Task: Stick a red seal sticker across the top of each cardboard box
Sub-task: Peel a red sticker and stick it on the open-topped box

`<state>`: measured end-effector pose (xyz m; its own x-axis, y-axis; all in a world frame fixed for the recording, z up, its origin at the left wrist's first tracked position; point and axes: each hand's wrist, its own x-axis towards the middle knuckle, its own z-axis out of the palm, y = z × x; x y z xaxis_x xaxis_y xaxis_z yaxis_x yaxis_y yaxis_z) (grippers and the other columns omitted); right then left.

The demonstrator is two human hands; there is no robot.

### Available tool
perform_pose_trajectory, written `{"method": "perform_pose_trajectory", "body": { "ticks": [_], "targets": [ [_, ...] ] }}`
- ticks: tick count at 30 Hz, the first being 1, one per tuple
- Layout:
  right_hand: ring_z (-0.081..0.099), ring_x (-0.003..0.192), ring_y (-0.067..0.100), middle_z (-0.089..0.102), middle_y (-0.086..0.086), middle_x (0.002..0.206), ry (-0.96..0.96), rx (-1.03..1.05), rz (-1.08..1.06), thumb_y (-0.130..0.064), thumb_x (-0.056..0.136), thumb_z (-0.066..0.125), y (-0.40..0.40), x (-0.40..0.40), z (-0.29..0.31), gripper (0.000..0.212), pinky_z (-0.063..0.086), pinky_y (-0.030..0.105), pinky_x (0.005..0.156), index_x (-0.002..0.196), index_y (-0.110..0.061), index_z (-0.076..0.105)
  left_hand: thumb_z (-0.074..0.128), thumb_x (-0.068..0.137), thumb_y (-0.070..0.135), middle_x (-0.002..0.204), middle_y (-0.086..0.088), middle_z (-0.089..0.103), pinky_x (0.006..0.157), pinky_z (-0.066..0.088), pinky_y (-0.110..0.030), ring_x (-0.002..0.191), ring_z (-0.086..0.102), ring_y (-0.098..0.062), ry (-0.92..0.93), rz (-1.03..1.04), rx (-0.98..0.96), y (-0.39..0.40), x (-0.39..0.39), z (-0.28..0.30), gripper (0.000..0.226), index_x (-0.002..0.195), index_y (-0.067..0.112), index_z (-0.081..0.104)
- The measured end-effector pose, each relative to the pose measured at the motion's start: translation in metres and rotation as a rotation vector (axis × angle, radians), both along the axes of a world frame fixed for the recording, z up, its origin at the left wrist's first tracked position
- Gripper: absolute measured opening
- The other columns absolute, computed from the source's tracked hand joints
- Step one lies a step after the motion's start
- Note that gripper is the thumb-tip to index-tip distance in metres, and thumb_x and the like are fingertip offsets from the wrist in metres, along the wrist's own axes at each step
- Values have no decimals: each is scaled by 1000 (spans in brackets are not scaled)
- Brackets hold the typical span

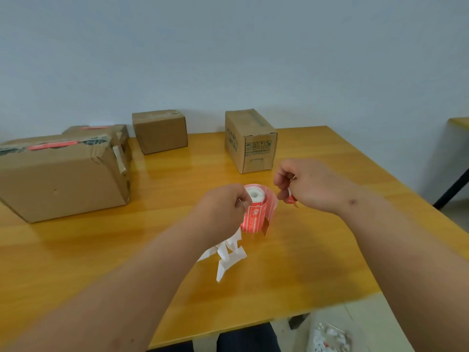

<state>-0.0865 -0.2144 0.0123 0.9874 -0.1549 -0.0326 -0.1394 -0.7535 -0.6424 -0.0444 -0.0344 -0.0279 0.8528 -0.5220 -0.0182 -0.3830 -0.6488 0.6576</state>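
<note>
A roll of red seal stickers [256,212] stands on end in the middle of the table [291,262]. My left hand [223,212] pinches the roll at its left side. Just right of the roll, my right hand [307,185] pinches a peeled red sticker [290,198] that hangs from its fingers. A large cardboard box [61,176] at the left carries a red sticker on top, and so does the box behind it [99,128]. Two smaller boxes stand at the back: one at centre [160,132], one at right [250,141]. Both show only tape on top.
A strip of empty white backing paper [227,257] trails from the roll toward me. The table's right and near edges are close. A bin with scraps [330,337] sits on the floor at the lower right. Another table's corner [459,121] shows at the far right.
</note>
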Motion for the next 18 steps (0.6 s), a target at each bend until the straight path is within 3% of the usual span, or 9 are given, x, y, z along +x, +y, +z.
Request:
{"method": "perform_pose_trajectory", "body": {
  "ticks": [3,6,11,12,15,18],
  "targets": [
    [70,81,16,63,9,93,21,10,-30,11,87,34,-3,-8,-5,35,57,34,67,89,-13,59,43,100,23,85,-1,66,49,40,-21,58,49,-9,-19,-13,29,-3,-8,0,17,91,28,56],
    [70,86,17,66,12,94,21,69,-52,16,83,41,-6,-17,-9,34,58,34,72,90,-11,60,44,101,28,78,-1,63,54,43,-26,60,50,-11,-30,-17,52,-4,-13,-1,18,87,26,54],
    [71,85,30,61,10,76,-92,371,1,22,79,56,-2,-27,0,32,60,34,73,89,-8,60,56,96,30,64,8,53,46,33,-20,50,45,-4,-12,21,-2,-4,-18,1,6,91,27,57],
    [71,81,28,61,9,75,-104,409,28,20,79,60,2,-28,3,29,60,34,73,91,-7,60,59,95,28,65,9,52,47,33,-19,51,45,-4,-4,17,-24,-3,-18,3,1,95,28,58],
    [66,68,9,65,2,74,-141,355,95,9,76,73,15,-27,8,28,59,25,71,94,-9,62,67,87,17,75,6,51,54,36,-20,62,46,-8,57,-10,-105,4,-19,7,16,98,27,61],
    [70,71,6,72,1,77,-144,359,122,2,76,76,28,-24,7,29,55,19,68,98,-11,63,74,82,17,89,0,60,64,42,-23,77,54,-12,286,-19,-317,14,-22,12,18,98,20,66]
  ]
}}
